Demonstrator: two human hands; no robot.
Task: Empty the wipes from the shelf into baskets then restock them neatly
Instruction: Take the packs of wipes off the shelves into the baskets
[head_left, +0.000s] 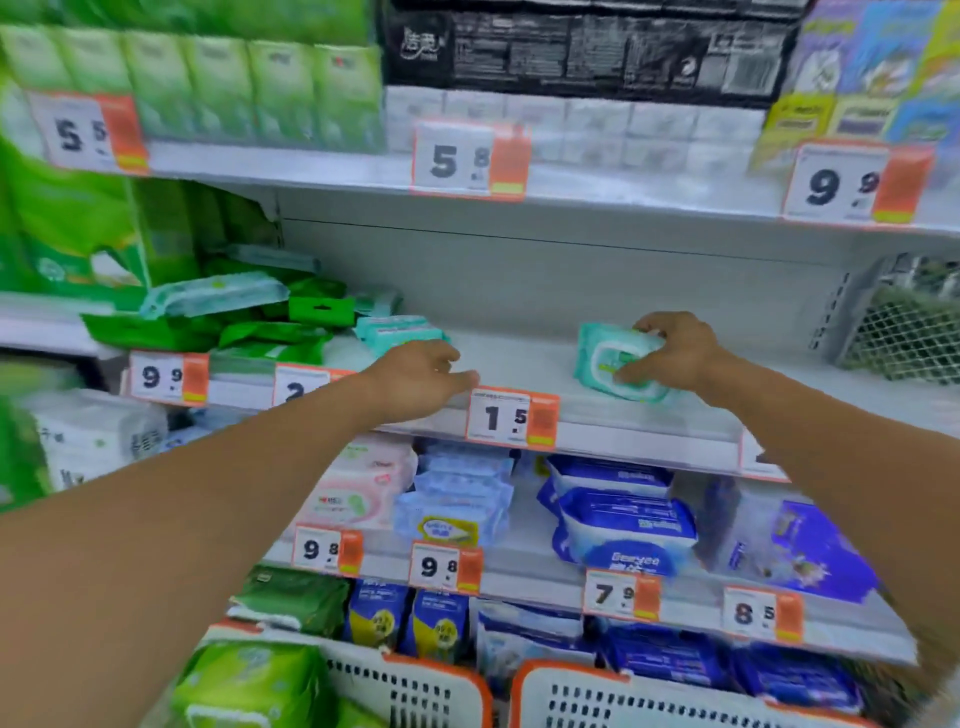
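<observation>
Both arms reach out to the middle shelf (519, 364), whose white surface is mostly bare at this stretch. The right hand (675, 353) has a teal wipes pack (608, 364) in its grip: the fingers curl over the pack's far top edge and the thumb presses its near lower edge, so the pack sits tilted up on the shelf with its flip-lid face turned toward the person, and the hand covers its right end. The left hand (421, 379) is apart from that pack, off to its left, hovering at the shelf's front lip just above the price tag marked 1.5 (511, 418); its fingers are stretched forward and loose, holding nothing. Just behind and left of that hand lie a few more pale teal packs (395, 332), and beyond them a jumbled heap of green packs (260, 332) fills the left part of the same shelf. The shelf below holds pink, pale blue and dark blue wipe packs (623, 525) in rows behind their orange-edged price tags. At the bottom edge stand two white baskets with orange rims (571, 691); the left basket (415, 686) has a light green pack (249, 680) showing beside it, though blur leaves it unclear whether that pack lies inside.
</observation>
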